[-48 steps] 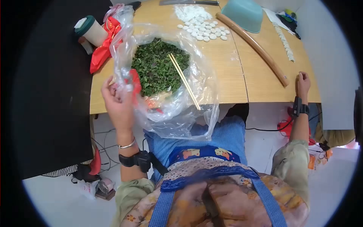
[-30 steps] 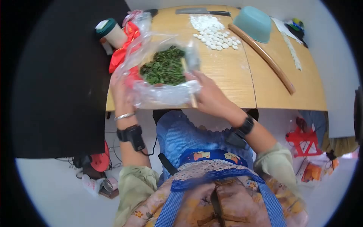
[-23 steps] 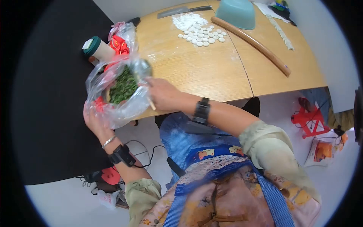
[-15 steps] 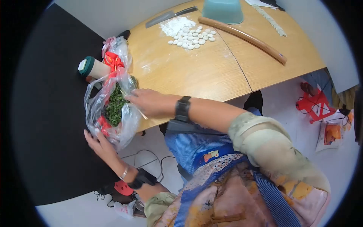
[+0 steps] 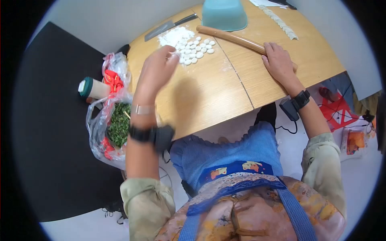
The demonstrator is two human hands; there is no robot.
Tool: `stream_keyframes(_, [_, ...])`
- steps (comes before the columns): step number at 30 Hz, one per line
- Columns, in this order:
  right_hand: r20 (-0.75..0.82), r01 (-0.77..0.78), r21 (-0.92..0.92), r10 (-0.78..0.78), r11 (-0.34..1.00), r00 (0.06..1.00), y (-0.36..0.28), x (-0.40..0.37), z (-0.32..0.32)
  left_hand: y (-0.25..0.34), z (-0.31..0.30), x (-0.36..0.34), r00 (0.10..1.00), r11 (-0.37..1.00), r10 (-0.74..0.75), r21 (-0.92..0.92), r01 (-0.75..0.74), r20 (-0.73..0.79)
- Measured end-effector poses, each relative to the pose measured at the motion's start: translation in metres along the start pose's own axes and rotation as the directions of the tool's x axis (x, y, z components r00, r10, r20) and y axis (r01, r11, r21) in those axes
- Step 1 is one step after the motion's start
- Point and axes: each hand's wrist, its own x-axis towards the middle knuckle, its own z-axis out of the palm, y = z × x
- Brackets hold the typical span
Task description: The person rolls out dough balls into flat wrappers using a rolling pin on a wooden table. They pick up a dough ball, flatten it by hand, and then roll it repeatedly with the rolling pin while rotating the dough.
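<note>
My left hand (image 5: 160, 66) is raised at the left edge of a group of small white dough discs (image 5: 195, 52), thumb and fingertips drawn together; what is between them, if anything, is too small to make out. White flour (image 5: 175, 36) lies just behind these discs. On the right, my right hand (image 5: 278, 63) is closed over the near right part of a long wooden rolling pin (image 5: 231, 37), which lies on the table (image 5: 213, 94). An open plastic bag (image 5: 95, 130) of chopped greens (image 5: 119, 125) is at the table's left edge.
A cleaver (image 5: 165, 29) lies behind the flour. The blue-green basin (image 5: 224, 15) and a braided dough-like strip (image 5: 279, 23) are farther back. Left of the table are a green-lidded container (image 5: 96, 89) and red plastic (image 5: 113, 81).
My left hand has left the bag and risen to the discs. My right hand has moved from the greens to the rolling pin and closed on it.
</note>
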Motion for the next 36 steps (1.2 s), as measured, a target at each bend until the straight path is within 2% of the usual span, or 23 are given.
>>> stream_keyframes(3, [-0.094,0.036,0.045,-0.031,0.998,0.995,0.003,-0.003,0.008,-0.067,0.045,0.085,0.993,0.954,-0.111,0.285,0.097,0.035])
stream_keyframes(4, [-0.101,0.017,0.053,-0.011,0.998,0.995,0.003,-0.003,0.009,-0.079,0.062,0.094,0.994,0.950,-0.100,0.301,0.082,0.043])
stream_keyframes(6, [-0.138,0.028,0.055,-0.020,0.998,0.990,0.004,-0.001,0.010,-0.097,0.087,0.114,0.996,0.952,-0.036,0.300,0.061,-0.086])
stream_keyframes(7, [-0.141,0.006,0.059,0.002,0.998,0.990,0.003,-0.002,0.009,-0.095,0.095,0.118,0.997,0.949,-0.021,0.312,0.043,-0.073])
stream_keyframes(9, [-0.102,-0.009,0.075,0.017,0.997,0.995,0.002,-0.001,0.007,-0.096,0.117,0.112,0.993,0.976,-0.115,0.180,0.120,-0.036])
stream_keyframes(10, [-0.103,-0.017,0.079,0.025,0.997,0.994,0.002,0.001,0.007,-0.096,0.125,0.110,0.997,0.930,-0.075,0.361,0.067,0.009])
stream_keyframes(15, [-0.106,-0.029,0.030,0.032,0.999,0.994,0.003,0.001,0.014,-0.089,0.139,0.077,0.993,0.942,-0.112,0.315,0.115,-0.026])
stream_keyframes(17, [-0.126,-0.014,0.047,0.020,0.999,0.992,0.002,0.000,0.013,-0.087,0.137,0.066,0.999,0.966,-0.042,0.255,0.046,-0.021])
stream_keyframes(18, [-0.147,0.001,0.055,0.007,0.998,0.989,0.002,0.001,0.012,-0.083,0.136,0.062,0.998,0.972,-0.065,0.228,0.064,-0.006])
stream_keyframes(22, [-0.131,-0.011,0.071,0.020,0.997,0.991,0.004,0.000,0.011,-0.050,0.138,0.066,0.995,0.960,-0.075,0.267,0.088,-0.061])
stream_keyframes(24, [-0.127,-0.003,0.044,0.009,0.999,0.992,0.004,0.000,0.012,-0.024,0.141,0.075,1.000,0.950,0.012,0.314,-0.003,-0.026])
stream_keyframes(25, [-0.126,-0.004,0.042,0.009,0.999,0.992,0.004,0.001,0.011,-0.014,0.144,0.077,1.000,0.950,0.012,0.312,-0.003,-0.025])
stream_keyframes(26, [-0.111,-0.015,0.043,0.019,0.999,0.994,0.004,0.000,0.011,-0.005,0.147,0.078,0.999,0.934,-0.004,0.357,-0.012,0.043])
stream_keyframes(27, [-0.097,-0.027,0.044,0.031,0.999,0.995,0.004,0.000,0.009,-0.005,0.152,0.079,0.994,0.916,-0.021,0.401,-0.025,0.111])
stream_keyframes(33, [-0.195,0.034,0.119,-0.010,0.992,0.981,0.001,0.001,0.005,-0.037,0.145,0.088,0.997,0.900,-0.062,0.434,0.041,0.034])
stream_keyframes(35, [-0.194,0.034,0.104,-0.013,0.994,0.981,0.001,0.002,0.006,-0.045,0.141,0.090,1.000,0.902,-0.013,0.431,0.017,-0.012])
stream_keyframes(36, [-0.187,0.029,0.091,-0.012,0.995,0.982,0.001,0.002,0.006,-0.042,0.140,0.093,0.990,0.904,0.132,0.416,-0.096,-0.058])
